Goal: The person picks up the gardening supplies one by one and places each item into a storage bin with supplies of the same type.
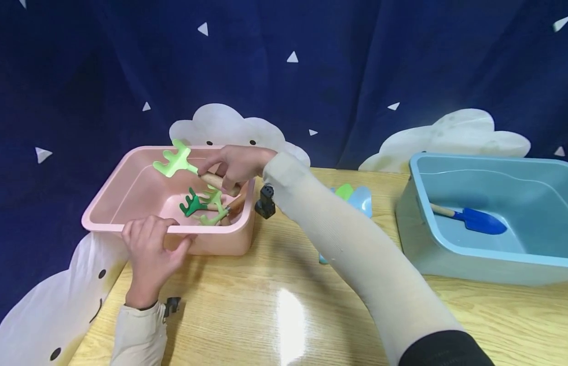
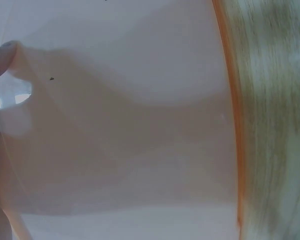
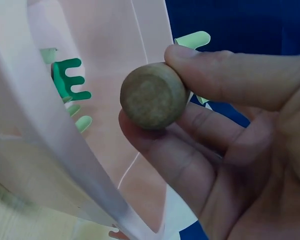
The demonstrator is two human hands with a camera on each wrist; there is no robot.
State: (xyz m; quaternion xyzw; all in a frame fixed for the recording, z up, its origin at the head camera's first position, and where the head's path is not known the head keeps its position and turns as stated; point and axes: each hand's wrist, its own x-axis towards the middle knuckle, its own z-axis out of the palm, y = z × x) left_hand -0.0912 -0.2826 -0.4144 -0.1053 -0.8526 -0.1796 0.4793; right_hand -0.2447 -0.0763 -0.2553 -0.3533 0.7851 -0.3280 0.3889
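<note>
My right hand (image 1: 241, 163) holds a small light green hand rake (image 1: 175, 161) by its wooden handle, above the right part of a pink bin (image 1: 219, 246). The rake's tines point left, over the bin's back rim in the head view. Up close in the right wrist view, thumb and fingers pinch the round handle end (image 3: 152, 97). My left hand (image 1: 151, 249) grips the bin's front rim, fingers over the top and thumb on the outer wall. Inside the bin lie a dark green hand rake (image 1: 192, 202) and light green rakes (image 1: 214, 217) with wooden handles.
To the right stands a blue bin (image 1: 412, 239) with a blue hand shovel (image 1: 482, 221) inside. Between the bins, partly behind my right sleeve, lie a light blue tool (image 1: 361, 201) and a green one (image 1: 345, 191). A dark blue curtain (image 1: 265, 66) hangs behind the wooden table (image 1: 229, 305).
</note>
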